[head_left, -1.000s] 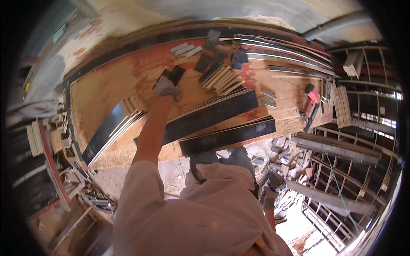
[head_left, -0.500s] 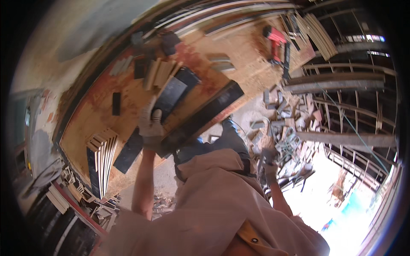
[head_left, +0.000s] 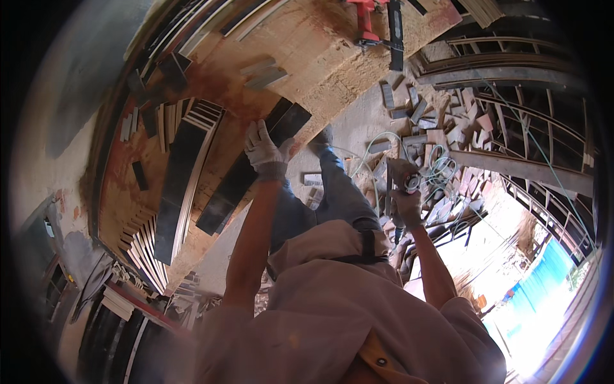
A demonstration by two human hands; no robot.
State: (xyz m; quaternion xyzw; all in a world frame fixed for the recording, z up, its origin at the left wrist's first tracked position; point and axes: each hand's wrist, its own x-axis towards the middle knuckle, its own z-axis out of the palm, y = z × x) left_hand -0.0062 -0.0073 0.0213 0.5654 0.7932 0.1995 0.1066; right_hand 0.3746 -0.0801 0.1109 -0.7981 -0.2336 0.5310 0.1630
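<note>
One left hand (head_left: 265,152), one right hand (head_left: 408,206); one table (head_left: 300,54); one red tool (head_left: 364,24); one held tool (head_left: 402,173); two legs (head_left: 340,182); boards (head_left: 178,179) and floor offcuts (head_left: 441,137), too many to count.

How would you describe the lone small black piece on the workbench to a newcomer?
Start from the large wooden workbench and find the stack of long black-topped boards left of the left hand. Just left of that stack lies the small black piece. Unlike its neighbours, it lies alone, touching no pile.
</note>
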